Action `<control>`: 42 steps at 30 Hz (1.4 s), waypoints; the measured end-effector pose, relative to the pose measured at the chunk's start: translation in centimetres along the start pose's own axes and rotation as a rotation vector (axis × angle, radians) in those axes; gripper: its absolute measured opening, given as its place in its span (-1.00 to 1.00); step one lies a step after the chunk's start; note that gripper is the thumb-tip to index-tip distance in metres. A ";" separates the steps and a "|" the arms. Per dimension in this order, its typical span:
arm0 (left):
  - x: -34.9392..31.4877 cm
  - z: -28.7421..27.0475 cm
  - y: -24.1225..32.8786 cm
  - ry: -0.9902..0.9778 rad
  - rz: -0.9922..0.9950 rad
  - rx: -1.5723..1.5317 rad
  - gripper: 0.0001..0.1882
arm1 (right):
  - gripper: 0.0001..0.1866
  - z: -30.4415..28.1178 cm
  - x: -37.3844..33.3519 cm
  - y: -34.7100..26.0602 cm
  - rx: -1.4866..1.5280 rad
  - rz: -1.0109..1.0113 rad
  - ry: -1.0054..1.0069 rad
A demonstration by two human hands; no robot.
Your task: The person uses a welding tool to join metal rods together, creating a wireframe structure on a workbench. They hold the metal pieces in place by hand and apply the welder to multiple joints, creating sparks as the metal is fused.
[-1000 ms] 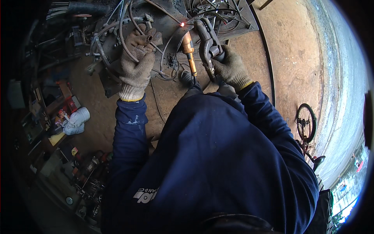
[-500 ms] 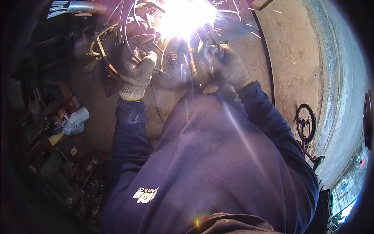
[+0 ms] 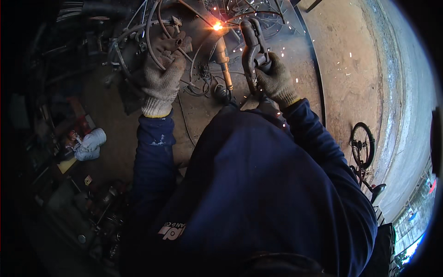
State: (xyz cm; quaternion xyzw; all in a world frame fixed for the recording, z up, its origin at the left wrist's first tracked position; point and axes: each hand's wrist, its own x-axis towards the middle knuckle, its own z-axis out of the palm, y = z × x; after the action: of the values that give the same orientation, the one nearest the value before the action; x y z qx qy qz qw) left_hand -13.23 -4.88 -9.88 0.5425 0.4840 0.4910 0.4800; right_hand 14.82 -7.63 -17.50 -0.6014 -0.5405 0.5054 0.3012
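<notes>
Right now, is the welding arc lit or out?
Lit, faintly: an orange glow burns at the metal frame, sparks scattering beside the electrode holder in the right hand.

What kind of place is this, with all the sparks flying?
Probably a metal workshop partly open to the outside. A glowing weld spot throws sparks, the gloved right hand holds an electrode holder, and bent metal rods lie on the concrete floor.

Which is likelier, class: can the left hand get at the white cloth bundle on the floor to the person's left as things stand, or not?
Probably not at once. The left hand is gloved and shut on the bent metal rods up by the glowing weld spot, while the white cloth bundle lies apart, lower left. Nothing blocks the floor between, but the hand would have to let go.
</notes>
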 end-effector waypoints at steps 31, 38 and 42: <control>3.9 -2.4 2.2 0.016 -0.213 -0.301 -0.59 | -0.48 -0.3 -2.5 0.4 -0.046 0.086 0.106; 5.1 -2.0 3.7 0.143 -0.275 -0.247 -0.59 | -0.47 -0.2 -2.5 1.3 -0.020 0.071 0.102; 2.2 1.6 3.5 0.120 0.042 0.213 -0.65 | -0.47 -0.2 -2.7 1.9 -0.022 0.048 0.118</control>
State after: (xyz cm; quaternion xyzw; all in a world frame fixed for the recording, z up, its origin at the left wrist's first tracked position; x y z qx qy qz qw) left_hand -11.29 -2.98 -6.33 0.5701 0.5499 0.4782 0.3793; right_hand 15.91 -10.58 -18.42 -0.6463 -0.5126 0.4702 0.3137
